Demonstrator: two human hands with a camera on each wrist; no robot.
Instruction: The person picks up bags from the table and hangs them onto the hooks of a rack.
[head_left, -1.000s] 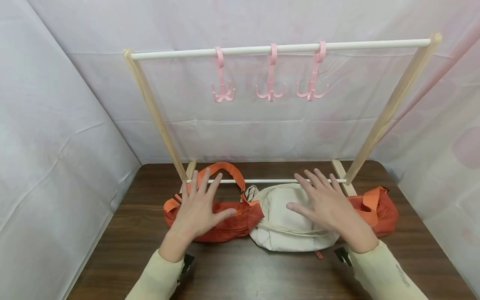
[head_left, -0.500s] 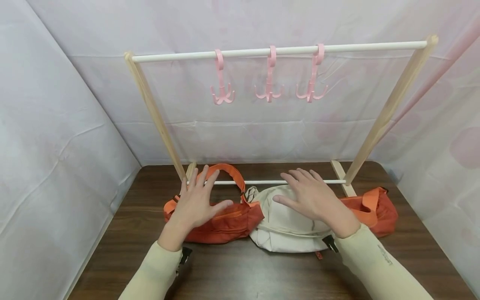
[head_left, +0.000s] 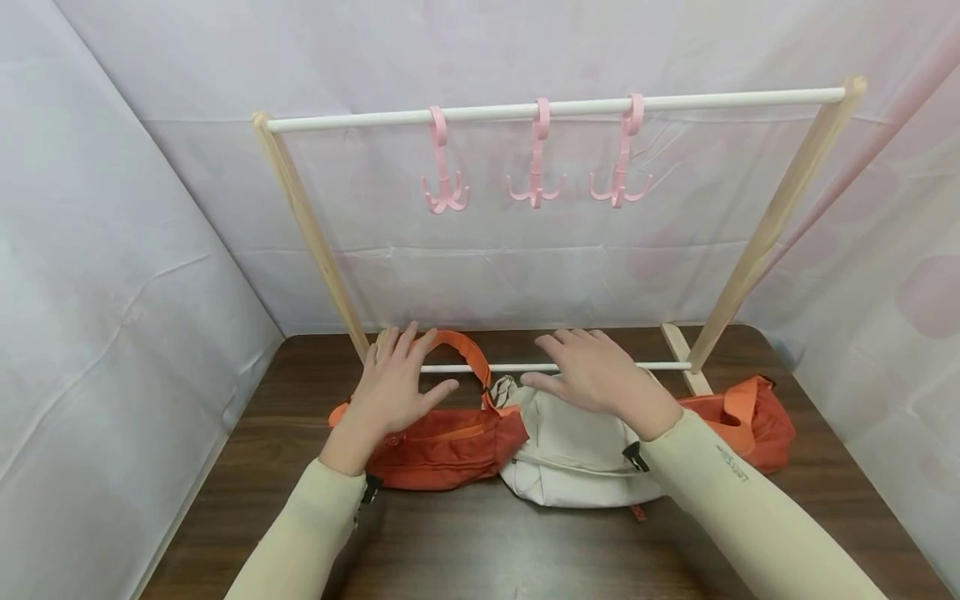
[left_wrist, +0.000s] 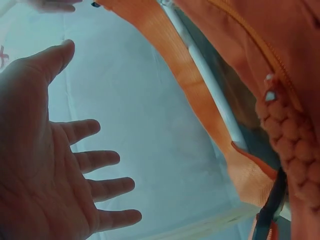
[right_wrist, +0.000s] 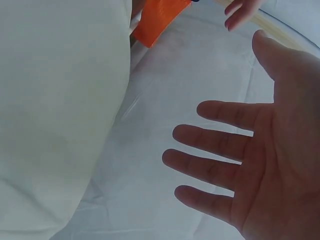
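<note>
My left hand (head_left: 390, 387), fingers spread, hovers over the left part of a red-orange waist bag (head_left: 450, 446) with an orange strap (head_left: 474, 354). A braided orange zipper pull (left_wrist: 295, 155) shows on that bag in the left wrist view. Over a cream bag (head_left: 573, 442) in the middle, my right hand (head_left: 596, 375) is held palm down with its fingers extended. Neither hand holds anything. Partly behind the right forearm lies a second red-orange bag (head_left: 768, 425).
A wooden rack with a white top rail (head_left: 720, 102) stands behind the bags. Three pink hooks hang from it, the left hook (head_left: 447, 167), middle hook (head_left: 537, 158) and right hook (head_left: 621, 158). A white lower bar (head_left: 517, 367) runs near the dark wooden table (head_left: 480, 550).
My right hand has moved left and slightly up, across the cream bag toward the middle. The left hand has shifted only slightly. The bags lie as before.
</note>
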